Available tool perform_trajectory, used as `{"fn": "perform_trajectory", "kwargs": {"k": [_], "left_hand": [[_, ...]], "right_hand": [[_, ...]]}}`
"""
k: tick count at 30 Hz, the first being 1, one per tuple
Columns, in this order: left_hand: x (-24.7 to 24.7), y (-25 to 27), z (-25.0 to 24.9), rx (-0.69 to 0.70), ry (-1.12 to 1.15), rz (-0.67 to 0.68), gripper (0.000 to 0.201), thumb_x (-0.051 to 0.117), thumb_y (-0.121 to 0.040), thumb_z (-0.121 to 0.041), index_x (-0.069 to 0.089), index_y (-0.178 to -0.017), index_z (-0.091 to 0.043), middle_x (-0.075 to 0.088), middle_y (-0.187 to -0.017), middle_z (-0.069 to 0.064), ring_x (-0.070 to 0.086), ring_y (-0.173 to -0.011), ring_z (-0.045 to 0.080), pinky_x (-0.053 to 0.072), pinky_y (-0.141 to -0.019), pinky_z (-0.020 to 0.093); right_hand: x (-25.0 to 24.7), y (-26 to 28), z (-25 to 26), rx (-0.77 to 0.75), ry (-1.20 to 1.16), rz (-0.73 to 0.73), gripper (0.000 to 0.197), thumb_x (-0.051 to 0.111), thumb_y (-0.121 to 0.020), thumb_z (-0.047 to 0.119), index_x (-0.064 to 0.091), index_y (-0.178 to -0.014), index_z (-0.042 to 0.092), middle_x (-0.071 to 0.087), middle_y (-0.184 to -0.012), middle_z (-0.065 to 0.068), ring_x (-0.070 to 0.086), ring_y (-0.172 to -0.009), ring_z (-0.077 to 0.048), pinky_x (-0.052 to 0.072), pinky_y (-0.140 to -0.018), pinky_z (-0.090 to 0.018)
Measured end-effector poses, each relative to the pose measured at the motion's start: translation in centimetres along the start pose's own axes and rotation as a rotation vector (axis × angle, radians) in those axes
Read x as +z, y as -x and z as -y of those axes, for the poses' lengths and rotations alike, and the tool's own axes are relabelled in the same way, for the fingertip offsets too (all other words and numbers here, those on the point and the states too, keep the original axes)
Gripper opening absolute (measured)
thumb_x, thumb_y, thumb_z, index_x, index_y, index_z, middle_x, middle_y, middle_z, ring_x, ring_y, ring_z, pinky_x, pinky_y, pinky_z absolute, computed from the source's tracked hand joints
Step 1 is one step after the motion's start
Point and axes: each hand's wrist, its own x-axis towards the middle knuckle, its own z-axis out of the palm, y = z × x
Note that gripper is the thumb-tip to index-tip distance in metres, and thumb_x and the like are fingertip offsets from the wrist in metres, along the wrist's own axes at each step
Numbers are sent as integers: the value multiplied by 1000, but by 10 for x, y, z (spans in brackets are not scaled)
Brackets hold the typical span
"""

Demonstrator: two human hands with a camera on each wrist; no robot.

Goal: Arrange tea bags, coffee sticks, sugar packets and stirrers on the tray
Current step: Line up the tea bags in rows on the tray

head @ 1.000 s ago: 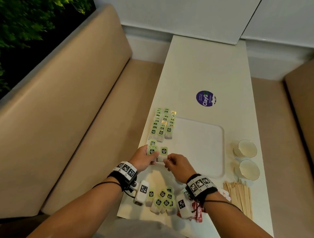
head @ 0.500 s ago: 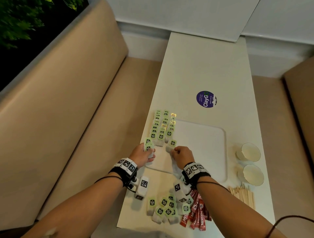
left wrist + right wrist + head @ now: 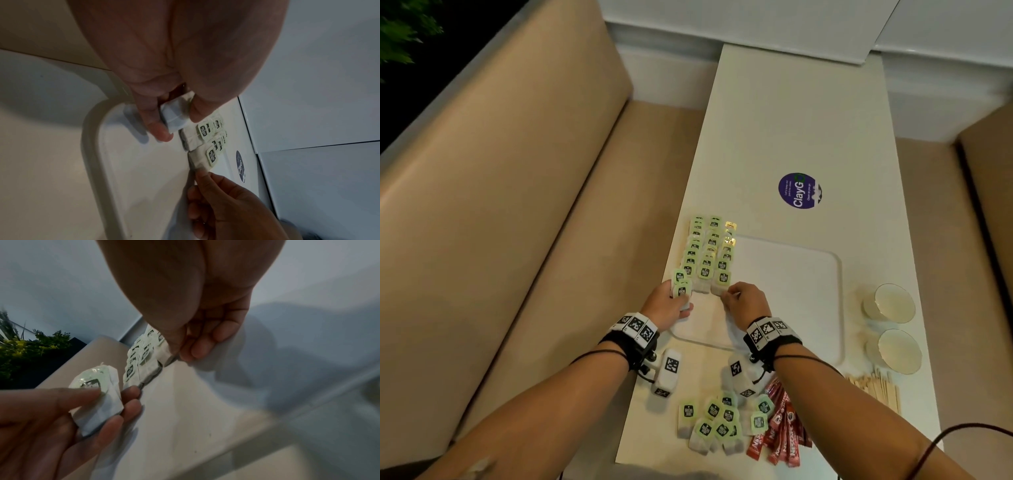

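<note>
Several green-tagged tea bags lie in three rows [image 3: 709,253] along the left side of the white tray [image 3: 791,291]. My left hand [image 3: 681,298] hovers at the near end of the left row and holds a small stack of tea bags [image 3: 682,287], also visible in the wrist views [image 3: 176,113] [image 3: 96,399]. My right hand [image 3: 726,294] pinches the near end of one tea bag [image 3: 720,284] [image 3: 202,158] [image 3: 164,352], which lies at the near end of the right row on the tray.
A loose pile of tea bags [image 3: 715,421] and red coffee sticks [image 3: 780,428] lie at the table's near edge. Wooden stirrers [image 3: 876,387] and two paper cups [image 3: 893,303] [image 3: 899,351] sit right of the tray. A beige bench runs along the left.
Both hands moved forward from the tray's near edge to the rows. The right hand took one tea bag from the left hand's stack and brought it to the right row.
</note>
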Motion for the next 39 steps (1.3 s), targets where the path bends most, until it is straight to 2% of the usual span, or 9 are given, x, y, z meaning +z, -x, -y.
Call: {"fn": "perform_trajectory", "kwargs": {"k": [5,8,11,17,22,26,30,35,39], "left_hand": [[-3,0,-1,19,-22,44,22,52,-98,3,61,-110,-13,71,-110,8,69,-99,22,59,-84,34],[-5,1,-2,27,-38,56,18,56,-100,-2,61,-113,-13,73,-113,10,71,-103,26,60,-88,39],[-8,2,-3,47,-96,46,17,61,-97,-3,64,-112,-11,74,-110,9,72,-101,26,61,-82,34],[-13,6,-4,82,-143,33,16,71,-92,-6,68,-104,-16,75,-104,8,71,-98,25,61,-81,35],[-15,10,-5,116,-171,51,20,77,-87,-8,66,-102,-17,76,-98,7,71,-88,21,60,-80,36],[-20,12,-4,117,-185,25,20,78,-87,-12,68,-104,-14,77,-94,6,73,-83,24,61,-77,38],[-24,12,-6,109,-130,-65,8,70,-93,-11,68,-100,-13,77,-88,7,68,-67,12,59,-69,30],[-36,6,-6,101,-75,-108,10,60,-98,-8,63,-89,-9,69,-78,12,62,-72,25,56,-74,41],[-47,-1,-1,68,-54,-126,6,60,-95,-3,60,-89,-6,69,-77,12,63,-74,28,55,-75,43]], "right_hand": [[-1,2,3,46,-44,-36,14,64,-94,31,62,-96,16,64,-83,7,63,-84,-20,54,-78,-36],[-1,6,2,68,-83,-49,20,64,-91,33,54,-92,16,63,-83,2,60,-78,-21,52,-73,-39],[4,13,1,-30,-107,-32,18,65,-94,33,56,-91,18,60,-79,6,56,-71,-11,46,-65,-27],[16,29,8,-216,-115,144,16,64,-97,34,74,-100,21,69,-85,10,63,-79,-4,50,-80,-24],[22,34,15,-249,-129,165,23,64,-97,42,73,-92,21,69,-78,9,64,-74,-10,49,-71,-25],[25,35,18,-238,-111,148,20,66,-97,35,71,-90,17,68,-80,6,60,-73,-9,44,-72,-25],[29,32,19,-182,-166,68,15,69,-94,29,73,-96,15,71,-90,3,61,-82,-12,46,-80,-25],[36,26,28,-102,-180,39,20,68,-95,25,77,-107,13,75,-105,-2,67,-97,-18,52,-95,-33],[42,21,39,-72,-148,49,20,65,-96,24,78,-98,10,75,-99,-4,64,-89,-19,50,-87,-30]]}}
